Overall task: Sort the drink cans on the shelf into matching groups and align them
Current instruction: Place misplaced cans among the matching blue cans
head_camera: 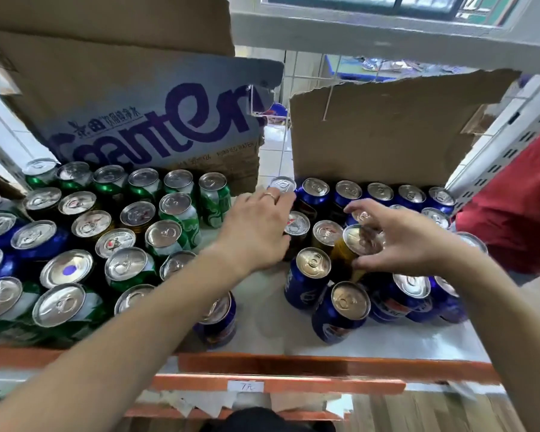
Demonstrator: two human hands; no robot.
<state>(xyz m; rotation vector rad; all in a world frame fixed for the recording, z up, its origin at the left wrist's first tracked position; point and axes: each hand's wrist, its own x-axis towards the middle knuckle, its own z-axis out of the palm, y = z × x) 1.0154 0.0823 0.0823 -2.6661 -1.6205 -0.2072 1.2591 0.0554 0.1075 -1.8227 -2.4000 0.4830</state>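
The right hand (399, 241) is clamped on a gold can (353, 241), thumb below and fingers curled over the top, and the can tilts among the blue cans (314, 194) on the right of the white shelf (262, 310). The left hand (256, 232) reaches into the middle gap, fingertips against a silver-topped can (282, 184) at the back, though whether it grips can't be told. Green cans (214, 201) crowd the left side.

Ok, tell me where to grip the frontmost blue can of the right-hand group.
Grip the blue can by its side wall just under the rim, coming from the front-left: it stands upright, bare shelf lies there, and other cans crowd its right and back.
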